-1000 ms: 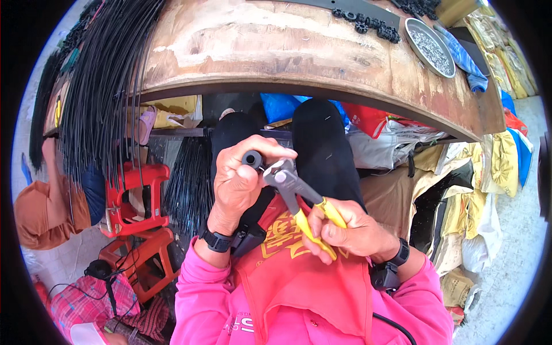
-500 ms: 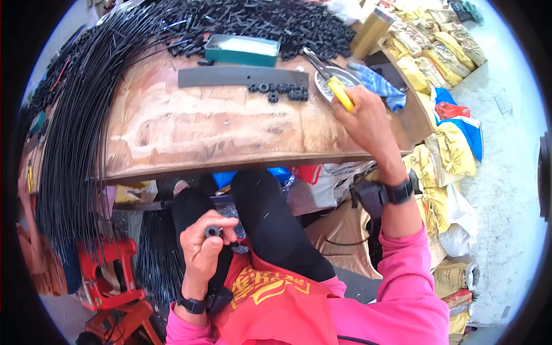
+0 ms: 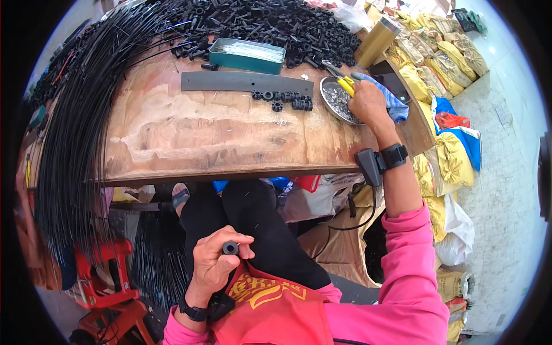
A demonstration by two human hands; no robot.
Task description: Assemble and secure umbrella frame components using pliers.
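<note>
My left hand (image 3: 208, 265) is closed around a short black tube (image 3: 230, 248), above my lap. The tube's round end, with a dark hole, faces up between thumb and forefinger; the rest is hidden in the fingers. Stretched out over the right part of the table, my right hand (image 3: 368, 104) grips yellow-handled pliers (image 3: 346, 86). Their metal jaws point away over the far rim of a round metal dish (image 3: 324, 100) holding small shiny bits. Beside that hand lies a blue patterned cloth (image 3: 397, 108).
Several small black ribbed parts (image 3: 287, 98) lie by a grey strip (image 3: 241, 81). Behind are a green box (image 3: 247, 64) of thin white pieces and a heap of black tubes (image 3: 259, 26). Long black rods (image 3: 75, 144) hang over the left edge. A gold flask (image 3: 376, 43) stands far right.
My right hand has moved slightly away from me and to the right, with the pliers shifting over the dish's far side. My left hand, still holding the tube, has drifted right and nearer.
</note>
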